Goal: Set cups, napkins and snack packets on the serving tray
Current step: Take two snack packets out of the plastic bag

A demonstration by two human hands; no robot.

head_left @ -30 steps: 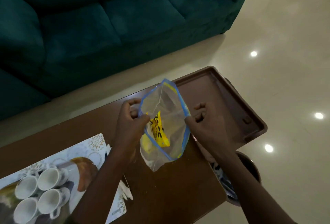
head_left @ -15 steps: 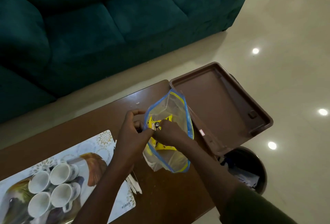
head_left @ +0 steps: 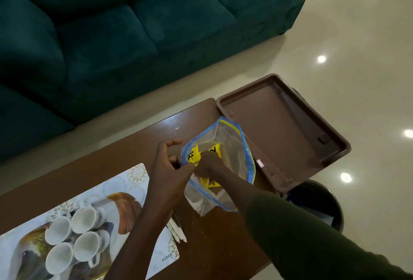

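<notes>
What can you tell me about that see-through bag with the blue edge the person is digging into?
The clear plastic bag is a soft, crinkled zip pouch with a blue seal strip round its open mouth. It rests on the brown table, leaning over the near edge of the empty brown tray. The left hand pinches its rim open; the right hand is inside, closed on a yellow snack packet. More yellow packaging shows lower down.

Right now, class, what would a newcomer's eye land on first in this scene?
First, the clear blue-edged plastic zip bag at the middle of the brown wooden table, with the right hand inside on a yellow snack packet and the left hand holding its rim. Right of it lies the empty brown plastic serving tray; bottom left, four white cups.
</notes>
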